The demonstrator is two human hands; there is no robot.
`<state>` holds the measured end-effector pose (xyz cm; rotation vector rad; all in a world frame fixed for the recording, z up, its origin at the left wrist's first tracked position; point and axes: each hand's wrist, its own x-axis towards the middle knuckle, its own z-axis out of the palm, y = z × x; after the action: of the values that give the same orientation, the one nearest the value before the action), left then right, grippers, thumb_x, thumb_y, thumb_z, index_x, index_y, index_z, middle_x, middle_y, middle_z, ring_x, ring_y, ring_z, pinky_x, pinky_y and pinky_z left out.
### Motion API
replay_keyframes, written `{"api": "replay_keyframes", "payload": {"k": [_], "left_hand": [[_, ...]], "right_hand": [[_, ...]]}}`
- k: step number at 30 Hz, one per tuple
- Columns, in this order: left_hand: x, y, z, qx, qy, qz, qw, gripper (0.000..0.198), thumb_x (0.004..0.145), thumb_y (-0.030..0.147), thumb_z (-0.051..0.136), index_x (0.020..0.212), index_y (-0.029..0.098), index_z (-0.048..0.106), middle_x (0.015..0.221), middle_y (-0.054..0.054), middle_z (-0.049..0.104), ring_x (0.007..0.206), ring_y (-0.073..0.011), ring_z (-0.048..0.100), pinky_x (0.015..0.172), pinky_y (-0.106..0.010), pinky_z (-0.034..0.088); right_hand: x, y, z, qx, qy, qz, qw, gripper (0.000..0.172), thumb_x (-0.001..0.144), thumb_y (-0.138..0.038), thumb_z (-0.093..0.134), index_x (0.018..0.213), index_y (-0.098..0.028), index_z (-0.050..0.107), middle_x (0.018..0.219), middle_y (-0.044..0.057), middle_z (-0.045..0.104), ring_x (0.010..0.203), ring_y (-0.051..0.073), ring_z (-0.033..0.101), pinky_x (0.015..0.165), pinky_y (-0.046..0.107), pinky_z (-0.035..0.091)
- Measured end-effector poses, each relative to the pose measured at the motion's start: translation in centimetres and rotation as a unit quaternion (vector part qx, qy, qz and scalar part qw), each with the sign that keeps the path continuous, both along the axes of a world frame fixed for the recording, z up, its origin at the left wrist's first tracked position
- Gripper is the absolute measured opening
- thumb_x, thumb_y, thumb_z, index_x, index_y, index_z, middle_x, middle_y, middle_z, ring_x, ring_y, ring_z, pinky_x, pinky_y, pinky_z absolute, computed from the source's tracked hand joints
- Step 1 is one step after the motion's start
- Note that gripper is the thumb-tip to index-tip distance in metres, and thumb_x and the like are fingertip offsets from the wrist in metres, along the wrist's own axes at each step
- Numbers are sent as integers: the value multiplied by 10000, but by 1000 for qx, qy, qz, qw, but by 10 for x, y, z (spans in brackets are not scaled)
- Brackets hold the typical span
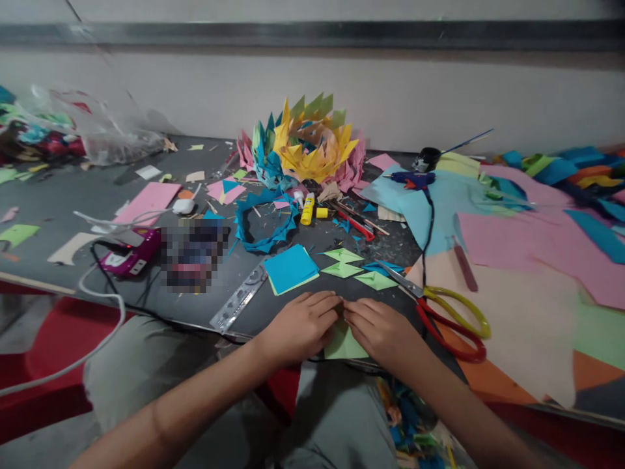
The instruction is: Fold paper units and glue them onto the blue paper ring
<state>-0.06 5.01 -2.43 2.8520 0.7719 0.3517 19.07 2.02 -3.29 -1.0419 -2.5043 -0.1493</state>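
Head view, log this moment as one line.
left hand: on green paper; right hand: on same paper; beyond: folded green pieces, blue square sheet; right: scissors

The green sheet (346,346) is looking like smooth, matt paper; the scissors (419,292) are showing shiny metal blades (398,277) and plastic handles (482,319); the ruler (241,298) is gleaming like smooth plastic.

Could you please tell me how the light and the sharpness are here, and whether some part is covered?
Head view: dim light, no strong glare on the table; head view: soft image, left hand and right hand lacking fine detail; head view: coarse square blocks masking a patch beside the purple box.
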Motion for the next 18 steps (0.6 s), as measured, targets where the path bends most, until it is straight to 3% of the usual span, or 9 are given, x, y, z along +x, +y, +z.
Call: {"api": "replay_keyframes", "payload": {"k": [8, 13, 18], "left_hand": [[10, -4, 8, 20, 27, 17, 999, 200, 827, 268, 453, 953, 138, 536, 1061, -71, 597, 1015, -209, 537, 844, -343, 440], [12, -6, 16, 10, 54, 20, 998, 260, 784, 301, 505, 964, 116, 538, 1059, -91, 596, 971, -220, 548, 806, -340, 442], [10, -11, 12, 8, 54, 34, 998, 422, 762, 339, 536, 1097, 84, 499, 1156, -107, 563, 1027, -231, 521, 838, -347, 426]], "right_hand": [[-12, -14, 12, -24, -67, -62, 996, 217, 806, -69, 428, 811, -124, 638, 863, 105, 660, 762, 197, 563, 623, 318, 425], [-3, -29, 14, -25, -29, -85, 996, 265, 858, -106, 391, 803, -128, 649, 833, 87, 675, 753, 183, 575, 669, 320, 422], [2, -29, 17, -63, 31, -105, 992, 317, 871, -126, 368, 694, -151, 629, 686, 50, 657, 665, 175, 577, 633, 314, 437]]}}
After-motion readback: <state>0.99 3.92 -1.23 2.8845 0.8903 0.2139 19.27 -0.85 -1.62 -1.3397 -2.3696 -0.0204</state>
